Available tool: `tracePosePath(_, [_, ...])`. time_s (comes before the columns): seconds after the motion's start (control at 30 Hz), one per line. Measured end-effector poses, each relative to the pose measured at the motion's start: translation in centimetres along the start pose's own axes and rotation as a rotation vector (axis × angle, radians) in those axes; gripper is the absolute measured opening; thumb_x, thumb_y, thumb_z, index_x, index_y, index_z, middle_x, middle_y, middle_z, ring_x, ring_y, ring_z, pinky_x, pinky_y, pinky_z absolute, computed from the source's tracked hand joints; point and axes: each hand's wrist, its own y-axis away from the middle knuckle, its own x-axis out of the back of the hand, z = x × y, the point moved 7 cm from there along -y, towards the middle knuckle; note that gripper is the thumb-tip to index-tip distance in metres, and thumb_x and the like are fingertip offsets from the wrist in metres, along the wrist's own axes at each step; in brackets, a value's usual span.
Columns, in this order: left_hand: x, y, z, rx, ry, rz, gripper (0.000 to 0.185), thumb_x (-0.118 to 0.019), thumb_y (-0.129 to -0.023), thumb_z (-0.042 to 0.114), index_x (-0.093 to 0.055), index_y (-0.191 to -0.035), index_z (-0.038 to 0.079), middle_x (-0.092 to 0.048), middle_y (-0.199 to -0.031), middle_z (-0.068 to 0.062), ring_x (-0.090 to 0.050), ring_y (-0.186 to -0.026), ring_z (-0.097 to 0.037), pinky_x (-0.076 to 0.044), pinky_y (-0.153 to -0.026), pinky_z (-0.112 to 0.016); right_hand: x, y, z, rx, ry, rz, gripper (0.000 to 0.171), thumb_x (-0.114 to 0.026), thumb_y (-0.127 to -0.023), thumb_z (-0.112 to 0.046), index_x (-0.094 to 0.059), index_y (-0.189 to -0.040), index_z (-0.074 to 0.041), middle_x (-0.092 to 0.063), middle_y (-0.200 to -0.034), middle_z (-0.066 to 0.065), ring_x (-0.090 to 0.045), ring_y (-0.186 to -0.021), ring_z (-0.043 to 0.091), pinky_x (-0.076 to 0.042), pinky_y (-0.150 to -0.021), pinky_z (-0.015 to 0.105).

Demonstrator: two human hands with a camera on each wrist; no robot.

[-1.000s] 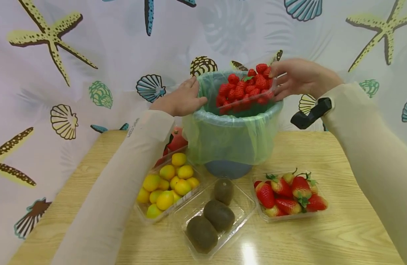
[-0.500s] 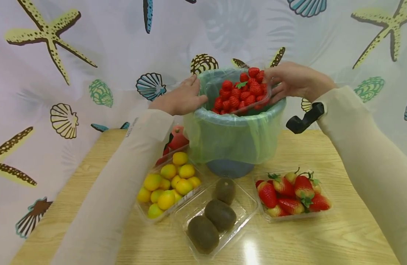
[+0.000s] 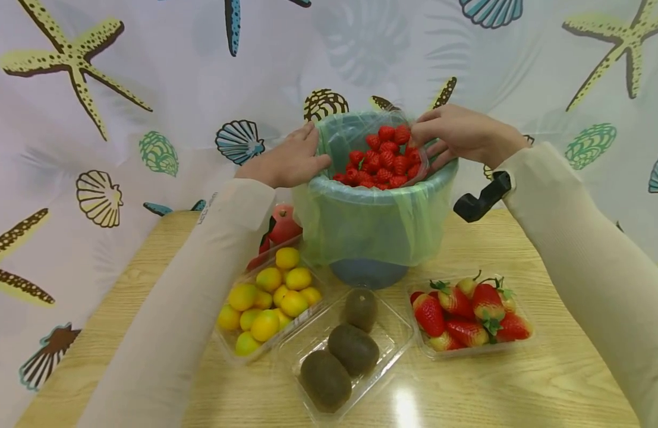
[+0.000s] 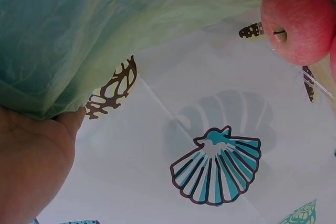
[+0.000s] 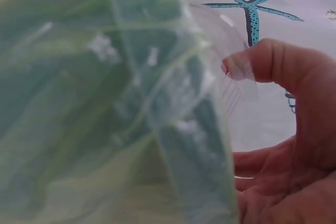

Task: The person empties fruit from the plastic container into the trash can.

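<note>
While my left hand (image 3: 288, 159) rests with flat fingers on the bin (image 3: 377, 223) rim, my right hand (image 3: 459, 135) pinches the clear tray (image 3: 421, 172) of raspberries (image 3: 381, 159), tipped inside the bin's top, just behind the kiwis (image 3: 346, 351).

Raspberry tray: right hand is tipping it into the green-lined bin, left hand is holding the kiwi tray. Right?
Not quite. The left hand rests on the rim of the bin, not on the kiwi tray; the head view shows it. The right hand does hold the raspberry tray tilted over the bin.
</note>
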Motion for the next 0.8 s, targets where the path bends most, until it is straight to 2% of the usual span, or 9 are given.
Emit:
tracePosePath(0.07, [0.1,0.0,0.0,0.0,-0.001,0.001,0.07,-0.024,-0.102,0.036,0.014,-0.149,0.003,0.022,-0.158,-0.011,0.016,-0.147,-0.028,0.003,-0.12,-0.044,0.0,0.0,0.0,0.003,0.009,0.004,0.061,-0.045,-0.091,-0.018,-0.027,-0.146,0.002,-0.041,-0.136,0.017,-0.06,-0.076,0.014,-0.056,-0.072,0.031])
tracePosePath(0.37, [0.0,0.1,0.0,0.004,-0.004,0.001,0.07,-0.023,-0.102,0.037,0.015,-0.149,0.003,0.022,-0.157,-0.011,0.016,-0.147,-0.028,0.002,-0.12,-0.043,-0.2,0.0,0.1,-0.002,0.057,0.054,0.06,-0.052,-0.092,-0.024,-0.03,-0.144,-0.003,-0.053,-0.118,0.008,-0.061,-0.086,0.017,-0.056,-0.072,0.03])
tracePosePath(0.6, [0.1,0.3,0.0,-0.001,-0.008,0.006,0.071,-0.025,-0.102,0.036,0.015,-0.149,0.002,0.021,-0.158,-0.012,0.016,-0.147,-0.028,0.002,-0.12,-0.044,-1.0,-0.5,-0.1,0.04,0.117,0.066,0.058,-0.056,-0.089,-0.02,-0.035,-0.142,-0.009,-0.06,-0.11,0.006,-0.06,-0.092,0.022,-0.058,-0.069,0.034])
tracePosePath(0.8, [0.1,0.3,0.1,-0.006,-0.016,0.002,0.072,-0.026,-0.102,0.036,0.015,-0.149,0.0,0.02,-0.158,-0.014,0.014,-0.147,-0.029,0.001,-0.12,-0.044,-1.4,-0.7,0.1,0.057,0.164,0.069,0.054,-0.055,-0.09,-0.018,-0.037,-0.14,-0.012,-0.065,-0.099,0.006,-0.059,-0.077,0.02,-0.057,-0.067,0.035])
